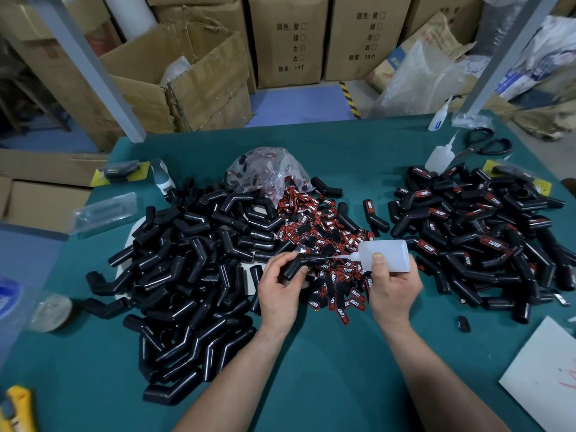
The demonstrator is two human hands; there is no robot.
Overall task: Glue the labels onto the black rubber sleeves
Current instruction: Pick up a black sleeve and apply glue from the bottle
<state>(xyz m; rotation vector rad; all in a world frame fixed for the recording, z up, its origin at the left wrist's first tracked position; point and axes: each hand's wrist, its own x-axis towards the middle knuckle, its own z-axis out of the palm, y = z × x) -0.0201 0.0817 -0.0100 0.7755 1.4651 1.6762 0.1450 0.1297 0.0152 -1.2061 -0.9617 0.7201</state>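
- The green worktop [311, 385] is filling most of the frame, with its left and right edges running out of view.
- Cardboard boxes [286, 42] are standing along the top of the frame; their print is too blurred to read fully.
- A big pile of plain sleeves [193, 275] is lying at centre left, hiding a pale sheet beneath it.
- A pile of labelled sleeves [477, 238] is lying at centre right, partly covering a yellow card at its far edge.
- The heap of red-and-black labels [324, 226] is spilling from a clear bag [265, 166] in the middle of the frame.
- A white sheet [542, 378] is being cut off at the lower right corner.
- The right hand [394, 291] is gripping a translucent glue bottle [386, 255], thumb pressing its face, nozzle pointing left.
- The left hand [277, 288] is curling round one bent black sleeve [296, 265] just below the frame's centre, above the labels; whether the nozzle tip is touching it is hard to tell.
- Black-handled scissors [483, 145] are lying at the upper right.
- A yellow tool [17, 410] is being cropped at the lower left.
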